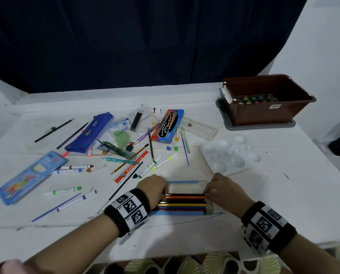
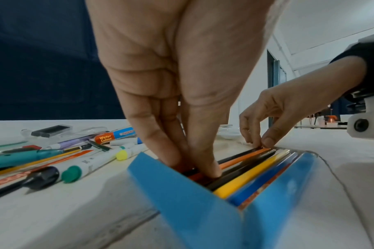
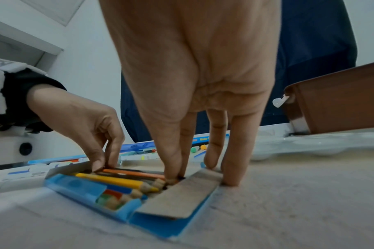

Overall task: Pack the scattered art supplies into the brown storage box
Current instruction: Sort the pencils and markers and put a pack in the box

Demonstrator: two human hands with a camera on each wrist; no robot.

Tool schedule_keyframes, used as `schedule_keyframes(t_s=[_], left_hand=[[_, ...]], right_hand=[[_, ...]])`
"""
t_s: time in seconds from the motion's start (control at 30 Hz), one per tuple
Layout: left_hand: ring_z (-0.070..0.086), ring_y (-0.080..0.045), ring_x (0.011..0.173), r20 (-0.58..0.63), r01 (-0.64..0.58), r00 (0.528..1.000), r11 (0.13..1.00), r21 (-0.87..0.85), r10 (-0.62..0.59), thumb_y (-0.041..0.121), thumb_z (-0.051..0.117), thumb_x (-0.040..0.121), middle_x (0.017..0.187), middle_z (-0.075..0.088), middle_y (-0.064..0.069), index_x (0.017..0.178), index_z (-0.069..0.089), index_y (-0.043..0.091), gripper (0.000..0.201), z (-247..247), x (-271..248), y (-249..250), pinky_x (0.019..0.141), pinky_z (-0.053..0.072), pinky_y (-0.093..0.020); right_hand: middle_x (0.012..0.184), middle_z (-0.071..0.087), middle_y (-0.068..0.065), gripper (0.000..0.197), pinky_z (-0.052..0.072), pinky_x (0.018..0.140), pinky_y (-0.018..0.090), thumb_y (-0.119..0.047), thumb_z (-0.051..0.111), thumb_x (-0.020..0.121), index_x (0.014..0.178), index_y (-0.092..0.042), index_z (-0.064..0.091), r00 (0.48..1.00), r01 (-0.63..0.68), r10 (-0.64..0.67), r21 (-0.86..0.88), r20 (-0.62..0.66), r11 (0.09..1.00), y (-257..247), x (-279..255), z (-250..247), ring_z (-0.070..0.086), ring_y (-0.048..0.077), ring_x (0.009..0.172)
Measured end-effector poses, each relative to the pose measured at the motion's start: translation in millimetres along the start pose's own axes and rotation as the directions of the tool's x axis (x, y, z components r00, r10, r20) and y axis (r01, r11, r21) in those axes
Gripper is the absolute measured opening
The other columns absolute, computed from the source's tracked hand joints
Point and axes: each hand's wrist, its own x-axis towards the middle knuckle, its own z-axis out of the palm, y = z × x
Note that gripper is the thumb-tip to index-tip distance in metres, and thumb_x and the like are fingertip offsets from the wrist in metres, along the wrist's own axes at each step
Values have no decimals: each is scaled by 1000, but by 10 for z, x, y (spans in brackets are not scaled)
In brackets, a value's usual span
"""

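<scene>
Pinching the blunt ends of the coloured pencils (image 1: 185, 202), the left hand (image 1: 153, 186) has its fingers (image 2: 173, 158) pressed together on a dark pencil at the left end of the open blue pencil case (image 1: 187, 213). At the case's other end the right hand (image 1: 222, 189) has thumb and forefinger clamped on the sharpened tips of the same rows, while its other fingers (image 3: 233, 170) reach straight down to the white surface (image 1: 264, 194) just beside the cardboard flap (image 3: 182, 193). The pencils lie side by side in the case: black, orange, yellow, blue and red among them.

Beyond the case, on its left side, markers, brushes, pencils, a ruler and a blue zip pouch (image 1: 90, 133) lie scattered. A watercolour box (image 1: 168, 126) lies straight beyond the case, and a flat blue pack (image 1: 30, 177) sits far to the left of it. Just past the case's right end lies a white mixing palette (image 1: 232, 155).

The brown storage box (image 1: 268, 101) stands well beyond the case to the right, at the far corner of the surface, resting on a grey lid (image 1: 260, 126); a paint set (image 1: 256, 99) already lies inside it.
</scene>
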Motion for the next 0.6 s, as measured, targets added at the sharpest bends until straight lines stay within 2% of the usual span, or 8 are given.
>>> schedule_keyframes(t_s=[0.07, 0.17, 0.27, 0.37, 0.43, 0.47, 0.53, 0.6], left_hand=[[59, -23, 99, 0, 16, 1000, 1000, -19, -16, 20, 63, 82, 107, 63, -5, 96, 68, 14, 16, -18, -18, 3, 86, 49, -33], [61, -20, 95, -11, 1, 1000, 998, -55, -1, 26, 62, 85, 102, 65, -3, 93, 68, 14, 16, -107, -98, -82, 80, 49, -30], [57, -11, 88, -98, -32, 995, 996, -89, 23, 37, 57, 87, 99, 64, 7, 93, 66, 24, 16, -303, -275, -327, 73, 45, -26], [59, -9, 87, -112, -9, 994, 994, -109, -3, 41, 55, 88, 98, 66, 11, 92, 67, 26, 20, -533, -436, -728, 73, 48, -26], [62, -11, 86, -120, 53, 990, 990, -132, -69, 41, 54, 87, 95, 68, 10, 90, 68, 25, 22, -682, -511, -1093, 74, 51, -28], [61, -9, 84, -134, 85, 985, 986, -142, -105, 40, 53, 88, 93, 68, 11, 90, 69, 25, 22, -753, -555, -1293, 73, 50, -26], [58, 0, 76, -159, 124, 974, 969, -215, -159, 35, 54, 90, 86, 65, 14, 90, 70, 21, 22, -904, -657, -1696, 69, 45, -18], [56, 6, 66, -213, 130, 953, 923, -362, -218, 29, 57, 89, 81, 68, 8, 85, 71, 13, 22, -1053, -763, -2124, 63, 41, -9]], right_hand=[[94, 42, -4, 16, 43, 73, 23, -34, 63, 85, 96, -26, 72, 1000, -6, 5, 15, 29, 1000, -13, 14, -32, 54, 16, 90], [94, 46, -4, 20, 42, 72, 18, -35, 65, 85, 98, -22, 73, 990, 11, -17, 45, 140, 999, -11, 63, -166, 54, 11, 86], [92, 50, -9, 26, 40, 71, 11, -35, 65, 85, 107, -20, 68, 986, 36, -44, 56, 163, 998, -93, 218, -380, 52, 4, 84], [99, 58, -4, 27, 47, 81, 21, -36, 65, 86, 109, -21, 65, 991, 95, -100, 55, 88, 994, -413, 514, -538, 57, 10, 90], [98, 62, 0, 22, 49, 81, 25, -30, 64, 87, 106, -18, 66, 988, 147, -152, 115, 37, 982, -761, 768, -577, 60, 12, 88], [96, 63, -1, 19, 50, 79, 24, -28, 63, 88, 104, -18, 67, 981, 187, -193, 147, 25, 971, -961, 901, -579, 61, 11, 86], [92, 62, -6, 18, 47, 74, 13, -26, 60, 91, 105, -18, 68, 959, 269, -282, 196, 39, 943, -1369, 1183, -545, 60, 6, 84], [89, 62, -11, 18, 43, 69, 3, -25, 59, 91, 105, -18, 69, 937, 320, -344, 234, 69, 918, -1777, 1502, -469, 61, 3, 83]])
